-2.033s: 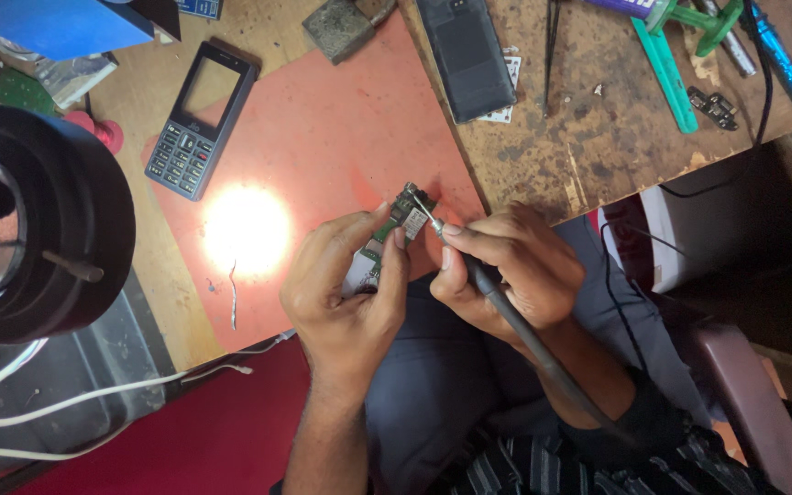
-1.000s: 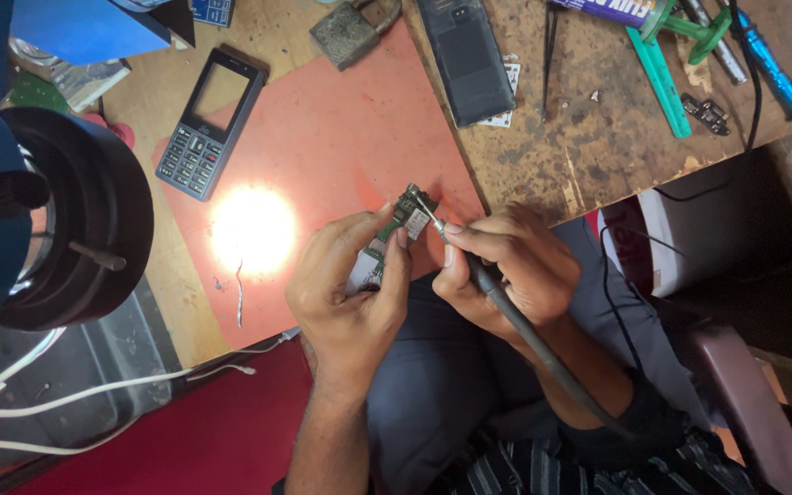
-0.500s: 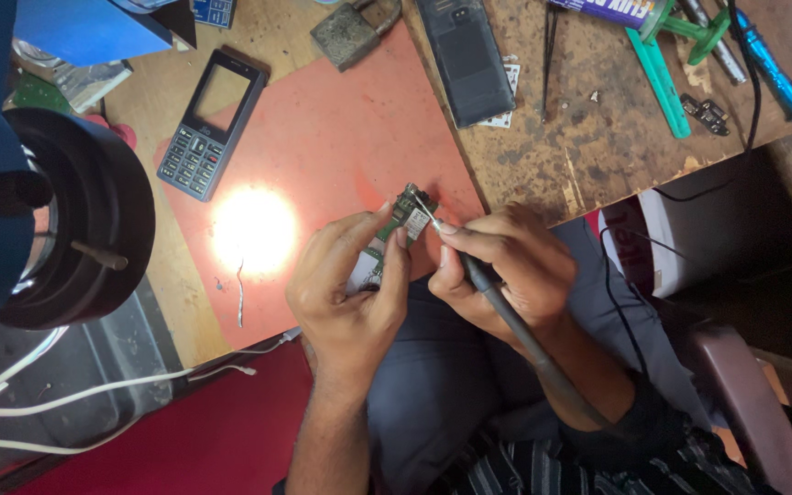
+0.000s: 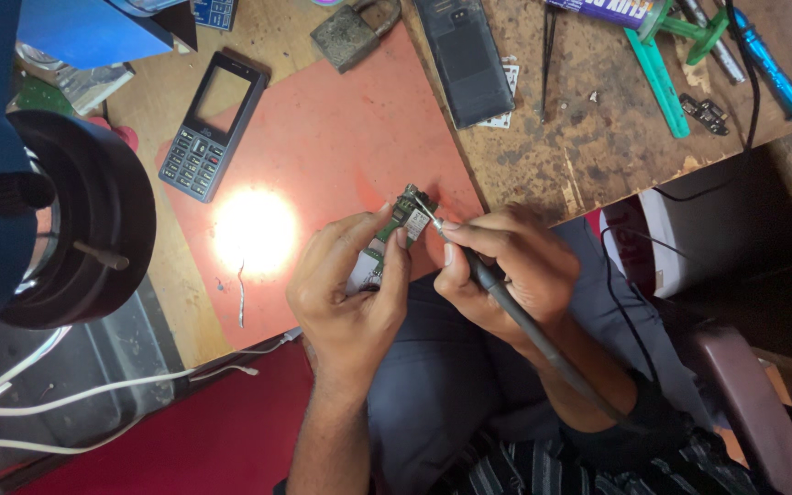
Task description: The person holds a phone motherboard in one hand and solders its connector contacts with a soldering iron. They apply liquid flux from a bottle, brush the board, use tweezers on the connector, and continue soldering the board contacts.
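Here, left hand (image 4: 350, 298) curled, thumb and fingers pinching a small green circuit board (image 4: 394, 229) by its lower part; right hand (image 4: 497, 275) closed in a pen grip round a dark soldering iron (image 4: 515, 316), metal tip touching the top end of the board. Board held just off the near edge of the orange mat (image 4: 323, 156), long axis slanting from lower left to upper right, upper end pointing toward the mat and the bench beyond. Iron's long axis crossing the other way, tip up-left at the board, handle running down-right over the lap and ending out of sight behind the dark sleeve cuff. Lower half of the board hidden behind the left fingers; parts on its surface too small to make out. On the mat, left of the board, a bright round pool of lamp light (image 4: 254, 229), washed out white; just below it a short bit of wire (image 4: 241, 293). Further up-left from the board, a grey keypad phone front (image 4: 213, 124) with its screen opening bare; above the board a rusty padlock (image 4: 350, 32) and a dark phone back cover (image 4: 465, 57), top cut off by the frame. Up-right of the board, on worn, stained wood, green plastic tools (image 4: 662, 69) and a blue pen-shaped tool (image 4: 776, 69). Far left of the board, a large black round lamp head (image 4: 93, 220), blurred and close, white cables (image 4: 93, 394) trailing beneath over a red floor.
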The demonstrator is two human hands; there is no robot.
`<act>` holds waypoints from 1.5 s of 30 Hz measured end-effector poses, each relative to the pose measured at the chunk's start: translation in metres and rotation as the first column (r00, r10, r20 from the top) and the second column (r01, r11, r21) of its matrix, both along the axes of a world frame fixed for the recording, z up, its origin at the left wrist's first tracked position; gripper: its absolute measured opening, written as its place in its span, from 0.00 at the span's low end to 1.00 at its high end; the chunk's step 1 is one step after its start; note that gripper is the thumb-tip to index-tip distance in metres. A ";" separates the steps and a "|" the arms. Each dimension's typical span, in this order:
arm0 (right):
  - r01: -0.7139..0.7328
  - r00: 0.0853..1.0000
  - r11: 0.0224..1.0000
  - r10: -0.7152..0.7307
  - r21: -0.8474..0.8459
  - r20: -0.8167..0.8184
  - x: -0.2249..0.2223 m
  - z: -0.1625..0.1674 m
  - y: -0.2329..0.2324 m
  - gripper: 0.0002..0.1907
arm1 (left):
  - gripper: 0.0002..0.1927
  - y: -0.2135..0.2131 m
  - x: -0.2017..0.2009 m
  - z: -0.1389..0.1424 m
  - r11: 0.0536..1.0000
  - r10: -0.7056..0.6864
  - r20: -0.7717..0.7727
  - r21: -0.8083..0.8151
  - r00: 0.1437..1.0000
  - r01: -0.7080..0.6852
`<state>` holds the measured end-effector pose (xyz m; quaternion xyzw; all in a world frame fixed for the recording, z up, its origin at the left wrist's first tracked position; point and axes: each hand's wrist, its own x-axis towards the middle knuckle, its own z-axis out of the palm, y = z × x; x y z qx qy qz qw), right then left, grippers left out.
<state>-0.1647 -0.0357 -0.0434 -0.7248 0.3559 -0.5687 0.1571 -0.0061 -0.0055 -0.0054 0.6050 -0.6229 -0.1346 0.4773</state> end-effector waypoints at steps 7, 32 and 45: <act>0.000 1.000 1.000 0.000 0.021 0.011 0.001 0.000 0.001 0.09 | 0.13 0.000 0.000 0.001 1.000 -0.002 0.002 -0.006 1.000 0.002; 0.011 1.000 1.000 -0.011 0.002 0.008 0.001 -0.001 0.000 0.09 | 0.13 0.000 0.000 0.000 1.000 0.000 0.015 -0.002 1.000 0.000; 0.020 1.000 1.000 -0.020 -0.018 -0.006 0.001 -0.001 -0.001 0.08 | 0.14 0.000 0.001 -0.002 1.000 -0.003 0.026 -0.018 1.000 0.003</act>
